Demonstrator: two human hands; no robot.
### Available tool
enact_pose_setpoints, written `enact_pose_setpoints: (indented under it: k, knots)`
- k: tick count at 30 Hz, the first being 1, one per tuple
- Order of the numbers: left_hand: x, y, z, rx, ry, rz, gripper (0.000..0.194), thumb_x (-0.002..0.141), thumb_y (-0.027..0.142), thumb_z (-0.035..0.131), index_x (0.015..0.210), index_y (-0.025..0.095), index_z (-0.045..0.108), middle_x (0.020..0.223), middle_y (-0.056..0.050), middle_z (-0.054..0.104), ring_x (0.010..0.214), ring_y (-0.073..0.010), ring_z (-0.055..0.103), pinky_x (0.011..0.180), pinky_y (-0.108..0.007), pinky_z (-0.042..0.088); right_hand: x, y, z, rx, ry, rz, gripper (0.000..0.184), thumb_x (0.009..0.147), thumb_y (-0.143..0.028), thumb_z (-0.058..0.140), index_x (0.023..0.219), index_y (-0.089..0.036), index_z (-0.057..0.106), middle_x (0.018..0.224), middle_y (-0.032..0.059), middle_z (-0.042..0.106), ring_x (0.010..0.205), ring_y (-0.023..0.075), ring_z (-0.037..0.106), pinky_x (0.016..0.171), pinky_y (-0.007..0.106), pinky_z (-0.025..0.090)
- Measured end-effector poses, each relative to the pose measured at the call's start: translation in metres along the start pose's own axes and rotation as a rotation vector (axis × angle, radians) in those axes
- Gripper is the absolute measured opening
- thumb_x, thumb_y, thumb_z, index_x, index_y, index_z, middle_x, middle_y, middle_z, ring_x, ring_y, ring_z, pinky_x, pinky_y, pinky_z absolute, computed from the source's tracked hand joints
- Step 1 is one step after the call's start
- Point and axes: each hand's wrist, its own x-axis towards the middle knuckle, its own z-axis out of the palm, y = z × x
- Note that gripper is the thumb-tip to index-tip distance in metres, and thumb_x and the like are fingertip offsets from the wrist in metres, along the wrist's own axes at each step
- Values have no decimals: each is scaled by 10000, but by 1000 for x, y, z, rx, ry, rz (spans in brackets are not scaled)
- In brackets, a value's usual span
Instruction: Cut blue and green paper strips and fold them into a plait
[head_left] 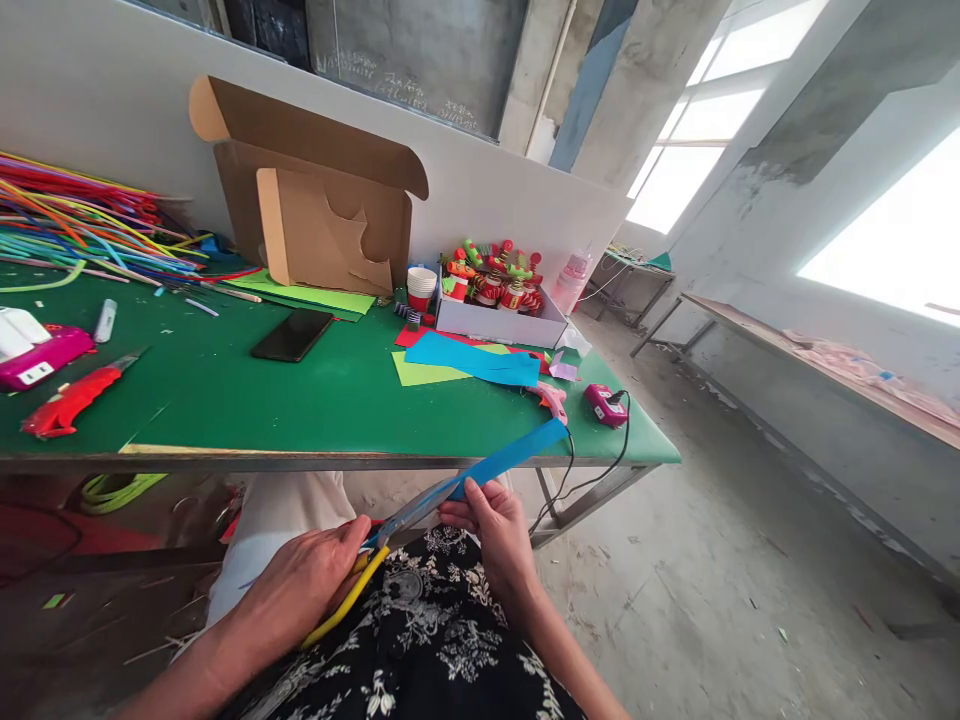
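Observation:
My left hand (319, 570) is closed around the yellow-handled scissors (420, 510), whose blades point up and right. My right hand (495, 530) pinches a blue paper strip (514, 455) between thumb and fingers, right at the blade tips. That strip slants up past the table's front edge. A small bit of blue also shows by my left thumb; I cannot tell if it is paper. Just beyond the strip lies a pink glue gun (553, 400), partly covered by a wider blue sheet (472, 358). Under that sheet are yellow-green paper (420, 370) and red paper (411, 336).
On the green table (360, 410) lie a phone (292, 335), a red-handled knife (79, 398), and a magenta power socket (606, 405) with a cord. Behind stand a white box (499, 325) of colourful figures, paper cups (421, 288), an open carton (330, 225) and pipe cleaners (90, 225).

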Motion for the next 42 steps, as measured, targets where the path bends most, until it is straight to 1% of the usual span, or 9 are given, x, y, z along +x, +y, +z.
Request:
enact_pose_setpoints:
  k: [3, 9, 13, 16, 22, 29, 33, 36, 42]
  knots:
    - [2, 4, -5, -35, -14, 0, 163, 915, 264, 342, 983, 254, 489, 783, -29, 714, 694, -228, 689, 612, -296, 464, -1, 0, 2, -14, -25, 7, 434, 622, -621, 833, 749, -221, 722, 654, 20, 716, 596, 226, 705, 614, 359, 611]
    - [6, 12, -14, -5, -85, -52, 158, 917, 267, 365, 962, 241, 514, 783, -57, 715, 751, -257, 699, 669, -328, 482, -3, 2, 4, -23, -79, 9, 443, 637, -649, 810, 755, -232, 717, 685, 22, 727, 607, 229, 704, 603, 371, 597]
    - [7, 13, -12, 61, -77, -78, 194, 932, 288, 358, 986, 236, 537, 783, -64, 706, 757, -274, 694, 690, -353, 485, -3, 2, 3, -45, -90, -5, 453, 635, -668, 798, 724, -239, 685, 698, 25, 735, 624, 234, 706, 596, 376, 591]
    - [7, 13, -10, 87, -85, -70, 221, 935, 269, 349, 1020, 225, 548, 801, -71, 709, 774, -278, 692, 705, -363, 485, -3, 1, 3, -50, -102, -10, 458, 644, -674, 790, 755, -238, 704, 714, 30, 741, 632, 234, 707, 597, 376, 590]
    - [4, 12, -9, 58, -84, -38, 230, 942, 267, 335, 1017, 224, 549, 838, -67, 726, 779, -265, 690, 714, -361, 486, -4, 0, 3, -34, -91, -6, 442, 628, -666, 804, 759, -251, 727, 686, 16, 729, 613, 223, 691, 613, 381, 592]
    - [5, 8, -5, 2, -86, -36, 213, 953, 314, 340, 976, 239, 538, 777, -45, 714, 726, -256, 689, 670, -333, 474, -4, 0, 2, -44, -90, -3, 436, 638, -660, 804, 749, -244, 735, 627, 15, 703, 595, 233, 692, 647, 403, 595]
    - [3, 8, -6, -16, -81, -29, 205, 953, 330, 338, 966, 247, 526, 781, -42, 715, 741, -246, 693, 669, -315, 464, -5, 0, 2, -47, -91, -6, 442, 647, -664, 798, 770, -243, 743, 666, 25, 723, 615, 242, 703, 656, 407, 596]
    - [2, 8, -5, -15, -105, -56, 198, 949, 335, 337, 975, 256, 517, 761, -28, 712, 721, -240, 692, 637, -300, 441, -5, 0, 2, -54, -96, -3, 442, 655, -666, 793, 780, -245, 743, 692, 28, 732, 627, 248, 707, 658, 416, 598]
    - [1, 3, -1, 22, -141, -102, 200, 944, 367, 337, 966, 257, 503, 733, -16, 705, 694, -239, 691, 602, -299, 405, -4, -2, -1, -62, -68, -35, 408, 665, -634, 808, 742, -243, 720, 639, 15, 698, 566, 205, 667, 615, 362, 583]
